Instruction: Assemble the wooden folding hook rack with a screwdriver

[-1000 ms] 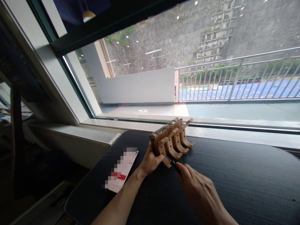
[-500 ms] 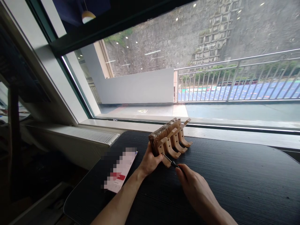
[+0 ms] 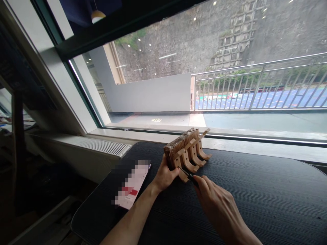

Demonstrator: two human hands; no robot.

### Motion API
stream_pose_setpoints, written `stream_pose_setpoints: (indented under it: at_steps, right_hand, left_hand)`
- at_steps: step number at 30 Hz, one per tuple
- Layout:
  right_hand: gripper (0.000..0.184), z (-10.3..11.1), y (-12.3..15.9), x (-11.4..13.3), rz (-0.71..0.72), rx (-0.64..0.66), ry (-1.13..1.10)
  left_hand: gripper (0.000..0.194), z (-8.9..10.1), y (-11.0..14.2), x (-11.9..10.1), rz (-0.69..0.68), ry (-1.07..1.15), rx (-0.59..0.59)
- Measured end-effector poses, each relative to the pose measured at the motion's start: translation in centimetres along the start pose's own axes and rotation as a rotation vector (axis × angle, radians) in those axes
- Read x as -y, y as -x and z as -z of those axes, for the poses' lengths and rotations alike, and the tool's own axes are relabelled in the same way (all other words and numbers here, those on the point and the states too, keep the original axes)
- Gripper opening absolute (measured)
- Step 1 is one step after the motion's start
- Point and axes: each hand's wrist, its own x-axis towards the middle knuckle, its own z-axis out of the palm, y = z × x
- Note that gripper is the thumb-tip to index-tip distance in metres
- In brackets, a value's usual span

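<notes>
A wooden hook rack, with several curved hooks along a slim bar, leans against a brown block wrapped in clear tape. My left hand grips the near end of the rack and block, its thumb beside the closest hook. In my right hand is a screwdriver with a dark handle. Its shaft points up and left, and the tip meets the nearest hook by my left thumb. Whether a screw sits under the tip is too small to tell.
A phone with a partly blurred screen lies left of my left forearm on the black table. Beyond the table's far edge are a window sill and large glass pane. A white radiator cover stands at the left.
My right hand has rolled slightly around the screwdriver handle, with its knuckles higher. The view has shifted a little; the rack, block and left hand keep their places relative to each other.
</notes>
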Motion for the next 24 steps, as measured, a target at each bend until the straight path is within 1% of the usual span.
stream_pose_setpoints:
  at_steps: [3, 6, 8, 10, 13, 15, 16, 17, 19, 20, 22, 24]
  right_hand:
    - [0.017, -0.4, 0.0, 0.1, -0.063, -0.008, -0.043]
    - [0.013, -0.6, 0.0, 0.1, -0.211, 0.039, -0.153]
    - [0.016, -0.6, -0.1, 0.1, -0.326, 0.122, -0.249]
    - [0.024, -0.3, -0.3, 0.1, -0.427, 0.222, -0.338]
    - [0.035, 0.3, -0.8, 0.4, -0.501, 0.348, -0.382]
    - [0.030, 0.7, -1.1, 0.7, -0.503, 0.370, -0.361]
    - [0.026, 0.8, -1.1, 0.8, -0.497, 0.361, -0.355]
    - [0.026, 0.9, -1.1, 0.9, -0.488, 0.340, -0.355]
    - [0.037, 1.0, -1.0, 0.9, -0.460, 0.281, -0.372]
    - [0.038, 1.0, -0.9, 0.8, -0.436, 0.249, -0.377]
    - [0.033, 1.0, -0.7, 0.5, -0.350, 0.177, -0.360]
    - [0.025, 1.0, -0.5, 0.1, -0.223, 0.100, -0.302]
  left_hand:
    - [0.050, 0.0, 0.0, 0.1, -0.006, -0.002, 0.011]
    - [0.050, 0.0, 0.0, -0.1, -0.010, 0.006, 0.020]
    - [0.051, 0.0, 0.0, -0.4, -0.009, 0.006, 0.026]
    - [0.053, 0.0, 0.0, -0.6, -0.011, 0.001, 0.029]
    - [0.054, -0.1, 0.0, -0.7, -0.018, -0.007, 0.026]
    - [0.055, -0.1, 0.1, -0.7, -0.020, -0.009, 0.029]
    - [0.055, -0.1, 0.1, -0.6, -0.022, -0.007, 0.032]
    - [0.055, 0.0, 0.1, -0.5, -0.023, -0.007, 0.038]
    - [0.057, 0.1, 0.2, -0.2, -0.019, -0.026, 0.044]
    - [0.058, 0.1, 0.2, -0.1, -0.013, -0.046, 0.039]
    - [0.057, 0.2, 0.3, 0.1, 0.006, -0.095, 0.014]
    - [0.054, 0.3, 0.3, 0.2, 0.019, -0.132, -0.007]
